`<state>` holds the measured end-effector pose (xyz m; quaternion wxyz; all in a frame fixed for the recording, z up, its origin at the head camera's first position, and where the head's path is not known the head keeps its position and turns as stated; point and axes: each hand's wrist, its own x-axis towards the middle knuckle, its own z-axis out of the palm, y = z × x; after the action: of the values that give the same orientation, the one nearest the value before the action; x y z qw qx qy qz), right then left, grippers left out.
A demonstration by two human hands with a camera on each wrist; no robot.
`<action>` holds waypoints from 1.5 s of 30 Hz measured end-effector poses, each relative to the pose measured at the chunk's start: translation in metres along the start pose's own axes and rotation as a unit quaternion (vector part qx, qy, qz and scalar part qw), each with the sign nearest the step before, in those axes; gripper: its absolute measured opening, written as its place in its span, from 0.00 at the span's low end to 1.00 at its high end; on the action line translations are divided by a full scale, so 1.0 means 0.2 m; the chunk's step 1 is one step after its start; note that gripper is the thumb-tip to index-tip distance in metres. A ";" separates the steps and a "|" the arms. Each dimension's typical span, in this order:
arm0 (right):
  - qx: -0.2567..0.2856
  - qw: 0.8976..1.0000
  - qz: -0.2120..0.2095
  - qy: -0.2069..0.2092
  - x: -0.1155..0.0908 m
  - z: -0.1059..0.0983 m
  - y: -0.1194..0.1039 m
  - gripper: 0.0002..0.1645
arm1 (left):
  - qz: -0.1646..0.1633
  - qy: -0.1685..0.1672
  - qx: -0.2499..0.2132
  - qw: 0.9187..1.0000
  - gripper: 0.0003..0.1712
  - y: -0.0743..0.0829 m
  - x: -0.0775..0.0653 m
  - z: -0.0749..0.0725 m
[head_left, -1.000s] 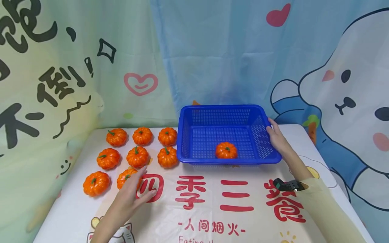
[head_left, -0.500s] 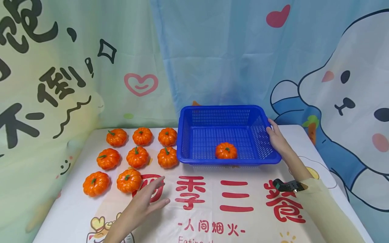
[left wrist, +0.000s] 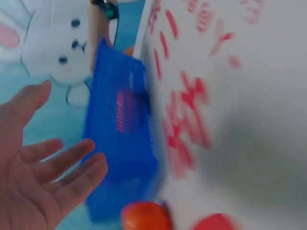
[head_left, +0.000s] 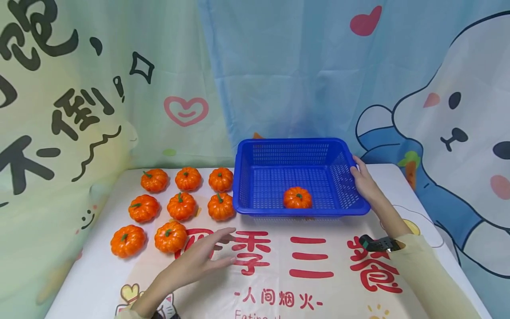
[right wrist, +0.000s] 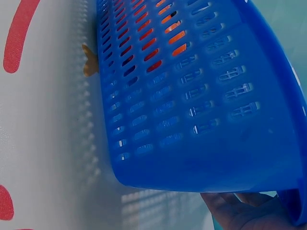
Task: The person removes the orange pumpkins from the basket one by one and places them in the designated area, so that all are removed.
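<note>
My left hand (head_left: 201, 259) hovers above the front of the table, palm inward and fingers loosely extended, with nothing in it. In the left wrist view its fingers (left wrist: 72, 165) are spread apart. At the blue basket's right end, my right hand (head_left: 364, 181) holds the rim. The right wrist view has fingers (right wrist: 235, 208) tucked beneath the rim of the basket (right wrist: 216, 158). Inside this perforated plastic basket (head_left: 300, 212) sits a single orange toy pumpkin (head_left: 297, 198) by the front wall. Left of the basket, several more pumpkins (head_left: 181, 206) stand in rows; one pumpkin (head_left: 170, 237) is nearest my left hand.
A white table (head_left: 91, 274) bears a printed cloth with red characters (head_left: 311, 255). Behind it hangs a cartoon curtain (head_left: 279, 88), close to the basket's back edge. A thin cable (head_left: 418, 215) runs along the table's right side.
My left hand has moved rightward, away from the front pumpkin it partly covered. The right hand, the basket and the pumpkins stay in place.
</note>
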<state>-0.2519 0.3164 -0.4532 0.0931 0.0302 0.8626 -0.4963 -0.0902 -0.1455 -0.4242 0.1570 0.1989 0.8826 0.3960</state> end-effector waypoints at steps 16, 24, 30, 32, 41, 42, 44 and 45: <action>0.003 1.000 0.000 -0.011 0.01 0.00 0.00 0.36 | 0.122 -0.130 0.072 0.981 0.28 0.39 1.00 -0.24; 0.011 1.000 -0.003 -0.012 0.00 0.01 -0.02 0.36 | 0.099 -0.277 0.159 0.943 0.35 0.41 1.37 -0.13; 0.008 1.000 -0.001 -0.010 0.01 0.01 0.00 0.36 | 0.073 -0.402 0.194 0.892 0.47 0.36 1.39 0.00; 0.009 1.000 0.001 -0.011 0.01 0.01 0.01 0.36 | 0.074 -0.407 0.216 0.884 0.45 0.35 1.39 0.02; 0.001 1.000 -0.001 -0.007 0.01 0.01 0.01 0.36 | 0.078 -0.410 0.240 0.876 0.41 0.37 1.43 0.08; 0.000 1.000 -0.002 -0.005 0.00 0.01 0.01 0.36 | 0.078 -0.411 0.238 0.877 0.41 0.37 1.43 0.08; -0.003 1.000 -0.001 -0.003 0.00 0.00 0.00 0.36 | 0.082 -0.410 0.240 0.876 0.42 0.38 1.44 0.09; -0.002 1.000 0.000 -0.002 0.00 0.00 0.00 0.36 | 0.082 -0.408 0.242 0.877 0.42 0.39 1.44 0.09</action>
<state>-0.2518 0.3165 -0.4530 0.0944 0.0290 0.8637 -0.4943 -0.3166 0.0501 -0.4114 0.4176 0.4459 0.7889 0.0655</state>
